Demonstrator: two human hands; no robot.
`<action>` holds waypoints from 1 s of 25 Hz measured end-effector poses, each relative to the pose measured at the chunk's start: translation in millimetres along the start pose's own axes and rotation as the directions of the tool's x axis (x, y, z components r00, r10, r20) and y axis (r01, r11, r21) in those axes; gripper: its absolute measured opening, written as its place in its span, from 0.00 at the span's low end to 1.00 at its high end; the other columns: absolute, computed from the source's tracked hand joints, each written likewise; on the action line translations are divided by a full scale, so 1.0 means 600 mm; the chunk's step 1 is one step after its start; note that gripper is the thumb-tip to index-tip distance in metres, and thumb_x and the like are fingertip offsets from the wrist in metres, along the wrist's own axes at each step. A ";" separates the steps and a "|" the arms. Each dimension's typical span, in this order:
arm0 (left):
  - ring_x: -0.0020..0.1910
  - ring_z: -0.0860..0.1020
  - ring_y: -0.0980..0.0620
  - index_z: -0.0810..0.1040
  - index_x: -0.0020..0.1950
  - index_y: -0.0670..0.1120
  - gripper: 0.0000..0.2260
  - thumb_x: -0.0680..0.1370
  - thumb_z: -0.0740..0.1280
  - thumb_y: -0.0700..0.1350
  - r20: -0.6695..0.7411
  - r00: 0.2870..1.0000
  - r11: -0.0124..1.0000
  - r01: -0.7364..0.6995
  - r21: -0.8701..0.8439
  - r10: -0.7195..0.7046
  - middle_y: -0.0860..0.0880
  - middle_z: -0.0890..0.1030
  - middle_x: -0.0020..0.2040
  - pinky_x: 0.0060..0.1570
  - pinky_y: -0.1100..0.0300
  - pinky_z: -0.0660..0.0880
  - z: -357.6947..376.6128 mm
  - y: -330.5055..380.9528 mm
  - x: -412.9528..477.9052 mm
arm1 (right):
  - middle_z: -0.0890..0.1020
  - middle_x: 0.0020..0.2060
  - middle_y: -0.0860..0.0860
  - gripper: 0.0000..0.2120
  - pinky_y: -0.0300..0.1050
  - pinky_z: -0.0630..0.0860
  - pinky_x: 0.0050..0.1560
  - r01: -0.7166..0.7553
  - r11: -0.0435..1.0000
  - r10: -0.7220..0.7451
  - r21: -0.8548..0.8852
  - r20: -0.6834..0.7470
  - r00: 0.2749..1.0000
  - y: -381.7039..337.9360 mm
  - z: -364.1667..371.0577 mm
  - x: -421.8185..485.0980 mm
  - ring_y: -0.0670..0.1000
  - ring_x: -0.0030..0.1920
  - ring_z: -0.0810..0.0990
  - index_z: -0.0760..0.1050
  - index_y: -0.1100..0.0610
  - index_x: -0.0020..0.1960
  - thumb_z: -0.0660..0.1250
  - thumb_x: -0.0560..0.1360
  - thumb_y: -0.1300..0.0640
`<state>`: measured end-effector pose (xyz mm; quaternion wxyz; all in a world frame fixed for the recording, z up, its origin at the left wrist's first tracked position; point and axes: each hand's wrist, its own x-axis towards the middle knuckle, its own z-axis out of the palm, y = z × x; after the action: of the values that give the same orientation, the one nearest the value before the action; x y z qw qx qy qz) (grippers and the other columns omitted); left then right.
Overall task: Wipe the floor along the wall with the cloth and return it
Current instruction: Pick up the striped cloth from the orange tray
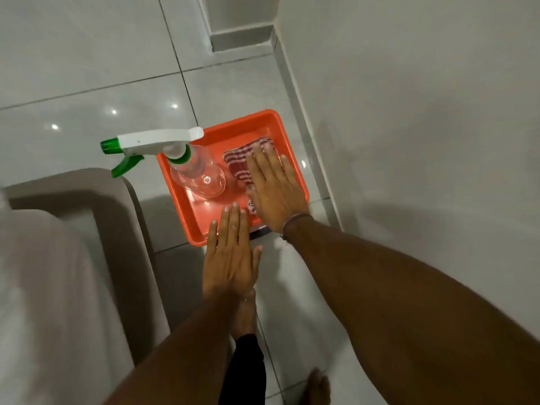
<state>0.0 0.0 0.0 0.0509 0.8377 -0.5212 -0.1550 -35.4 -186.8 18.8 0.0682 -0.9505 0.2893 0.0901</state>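
A folded red-and-white striped cloth (238, 163) lies in the right half of an orange tray (228, 134) on the tiled floor beside the wall. My right hand (276, 190) is spread flat over the cloth with its fingers apart, and it hides the near part of the cloth. I cannot tell whether the palm touches the cloth. My left hand (230, 255) hovers flat and open over the tray's near edge, holding nothing.
A clear spray bottle (198, 176) with a white and green trigger head stands in the tray's left half. A beige sofa arm (87, 214) is at the left. The white wall (409, 112) and its skirting run along the right. My bare feet show below.
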 end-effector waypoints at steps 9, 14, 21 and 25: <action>0.87 0.58 0.38 0.59 0.87 0.40 0.33 0.86 0.60 0.54 -0.104 0.994 0.996 0.023 -0.088 -0.032 0.38 0.60 0.88 0.85 0.36 0.58 0.070 -0.031 0.022 | 0.44 0.86 0.59 0.43 0.64 0.39 0.83 0.092 0.994 -0.100 0.059 0.169 0.981 0.034 0.121 0.092 0.62 0.85 0.41 0.40 0.54 0.85 0.49 0.82 0.31; 0.88 0.54 0.39 0.58 0.88 0.39 0.34 0.85 0.60 0.55 -0.115 0.992 0.996 0.040 -0.077 -0.048 0.38 0.59 0.88 0.86 0.39 0.53 0.072 -0.026 0.023 | 0.44 0.86 0.56 0.35 0.60 0.40 0.85 0.060 0.984 -0.088 0.169 0.162 0.983 0.040 0.119 0.106 0.58 0.85 0.40 0.41 0.55 0.85 0.57 0.87 0.52; 0.88 0.53 0.39 0.56 0.88 0.38 0.35 0.87 0.59 0.56 -0.059 0.998 1.000 0.022 0.002 -0.022 0.38 0.55 0.89 0.86 0.38 0.53 0.038 0.007 -0.005 | 0.54 0.85 0.60 0.37 0.57 0.46 0.84 0.046 0.929 0.017 0.367 -0.166 0.986 0.037 0.026 0.034 0.61 0.85 0.50 0.51 0.61 0.84 0.66 0.81 0.64; 0.89 0.50 0.40 0.54 0.88 0.39 0.35 0.88 0.55 0.58 -0.046 0.999 0.999 0.020 0.038 -0.018 0.38 0.52 0.89 0.87 0.40 0.51 0.018 0.105 -0.073 | 0.58 0.84 0.61 0.33 0.64 0.55 0.84 0.100 0.902 0.021 0.421 -0.273 0.962 0.059 -0.036 -0.090 0.63 0.84 0.53 0.54 0.62 0.83 0.64 0.83 0.61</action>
<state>-75.2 11.4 14.5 0.0453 0.8467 -0.5149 -0.1264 -96.8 -190.9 48.4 0.2379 -0.9210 0.2889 -0.1084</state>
